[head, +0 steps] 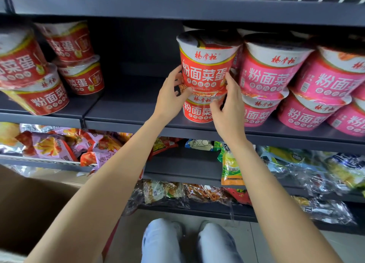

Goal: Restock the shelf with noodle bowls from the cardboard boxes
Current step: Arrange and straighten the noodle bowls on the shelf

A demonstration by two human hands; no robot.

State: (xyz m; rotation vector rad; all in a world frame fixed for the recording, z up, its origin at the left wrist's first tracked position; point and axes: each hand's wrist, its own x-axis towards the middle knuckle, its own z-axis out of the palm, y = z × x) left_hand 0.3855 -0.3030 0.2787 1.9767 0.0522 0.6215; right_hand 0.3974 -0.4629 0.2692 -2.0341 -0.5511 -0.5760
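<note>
A red paper noodle bowl (205,65) with a white band under its rim, a film-sealed lid and large white characters stood stacked on a second red noodle bowl (197,111) on the dark grey metal shelf (126,112), just beside the pink bowls. The left hand (169,96) and the right hand (230,106) gripped its lower sides, the fingers (182,92) curled against the wrapper. Four more red bowls (79,78) sat in two stacks at the left, the nearest ones cut off by the frame edge. At least six pink noodle bowls (268,73) were stacked to the right; those behind were hidden and the outermost ran out of view. A brown cardboard box (29,209) showed only in part at the lower left, its contents unseen.
</note>
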